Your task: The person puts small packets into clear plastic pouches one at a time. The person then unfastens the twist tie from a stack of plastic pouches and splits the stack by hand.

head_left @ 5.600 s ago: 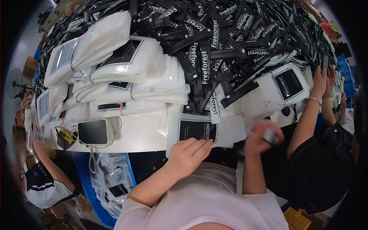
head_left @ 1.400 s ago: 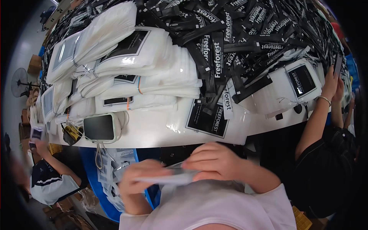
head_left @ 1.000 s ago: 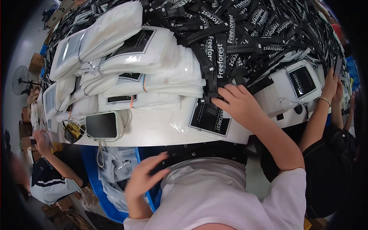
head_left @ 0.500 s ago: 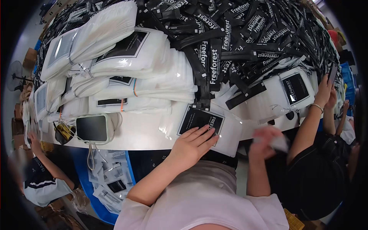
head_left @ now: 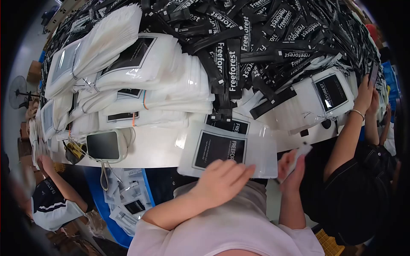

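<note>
A clear pouch with a black FREEFOREST label (head_left: pixel 218 149) lies tilted at the table's near edge, overlapping another labelled pouch (head_left: pixel 228 124) behind it. My left hand (head_left: pixel 222 182) is at the front pouch's near edge, its slightly blurred fingers closed on it. Beyond the pouch's right end, off the table's edge, my right hand (head_left: pixel 292 170) grips a small pale packet (head_left: pixel 300 156), held upright. Black Freeforest sticks (head_left: pixel 232 70) are heaped behind the pouches. A bundle of labelled pouches (head_left: pixel 331 94) lies to the right.
Stacked bundles of clear pouches (head_left: pixel 158 77) fill the left side. In front of them is a phone-like device (head_left: pixel 103 145) with a cord. A blue bin (head_left: pixel 100 200) of packets stands below the table. Co-workers sit at left (head_left: pixel 57 205) and right (head_left: pixel 363 187).
A pouch that lay under my flat left hand is now overlapped by another in front, with my left hand closed on it. My right hand's packet has turned upright and shows more sharply.
</note>
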The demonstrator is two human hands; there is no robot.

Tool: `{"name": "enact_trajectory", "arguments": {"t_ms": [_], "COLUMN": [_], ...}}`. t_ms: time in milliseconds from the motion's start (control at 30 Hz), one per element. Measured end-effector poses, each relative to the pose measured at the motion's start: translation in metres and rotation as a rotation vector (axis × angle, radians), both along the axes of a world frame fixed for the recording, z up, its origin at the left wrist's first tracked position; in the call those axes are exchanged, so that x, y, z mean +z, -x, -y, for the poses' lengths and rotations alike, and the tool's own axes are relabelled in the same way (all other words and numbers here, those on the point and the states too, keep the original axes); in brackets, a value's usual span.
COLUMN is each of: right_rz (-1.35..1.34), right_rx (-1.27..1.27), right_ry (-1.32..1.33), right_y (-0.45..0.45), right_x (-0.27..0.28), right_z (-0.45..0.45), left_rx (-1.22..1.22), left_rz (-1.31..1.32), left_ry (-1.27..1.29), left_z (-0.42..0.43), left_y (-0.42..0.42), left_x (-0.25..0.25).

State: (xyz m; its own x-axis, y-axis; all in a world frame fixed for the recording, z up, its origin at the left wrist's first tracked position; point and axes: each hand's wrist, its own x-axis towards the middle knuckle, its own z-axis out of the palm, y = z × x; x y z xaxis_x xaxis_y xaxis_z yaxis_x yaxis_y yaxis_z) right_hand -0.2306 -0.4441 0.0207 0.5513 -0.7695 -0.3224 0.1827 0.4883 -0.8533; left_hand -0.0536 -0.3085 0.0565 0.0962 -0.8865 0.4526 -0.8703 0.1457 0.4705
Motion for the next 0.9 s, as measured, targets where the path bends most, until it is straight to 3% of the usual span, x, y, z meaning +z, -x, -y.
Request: {"name": "enact_trajectory", "arguments": {"t_ms": [33,100,133,200,267,333,433,467,533,700,733,767,900], "right_rz": [-0.095,-0.400,-0.393,-0.377,-0.326,-0.267,-0.224,-0.223,-0.128,-0.079,-0.051,-0.082,-0.135], "right_rx": [0.016,0.105,0.098,0.088,0.287,0.517,0.582,0.452,0.497,0.736,0.718,0.743,0.899], "right_ry": [0.039,0.367,0.339,0.277,0.590,0.594,0.698,0.780,0.699,0.610,0.771,0.743,0.612], "right_y": [0.000,-0.003,-0.009,-0.024,-0.038,-0.038,-0.053,-0.061,-0.069,-0.071,-0.073,-0.075,-0.084], "right_x": [-0.002,-0.008,-0.002,0.020,0.032,0.040,0.036,0.034,0.034,0.031,0.035,0.035,0.048], "right_z": [-0.011,-0.027,-0.030,-0.036,-0.044,-0.047,-0.041,-0.044,-0.048,-0.050,-0.048,-0.048,-0.038], "left_rx": [-0.042,-0.124,-0.188,-0.037,0.031,0.056,0.091,0.095,0.156,0.021,-0.013,-0.049,0.059], "left_rz": [0.008,0.025,0.009,-0.102,-0.245,-0.277,-0.212,-0.192,-0.168,-0.391,-0.473,-0.554,-0.469], "left_ry": [-0.018,-0.052,-0.146,-0.111,-0.111,-0.114,-0.046,0.004,0.060,0.002,-0.017,-0.035,-0.054], "left_z": [0.002,0.000,-0.010,-0.010,-0.015,-0.016,-0.026,-0.031,-0.033,-0.042,-0.045,-0.048,-0.061], "left_y": [0.008,0.023,0.027,0.017,0.011,0.007,-0.001,-0.002,-0.003,-0.016,-0.014,-0.014,-0.027], "left_x": [-0.003,-0.014,-0.020,-0.005,-0.010,-0.015,-0.013,-0.016,-0.013,-0.016,-0.015,-0.014,-0.016]}}
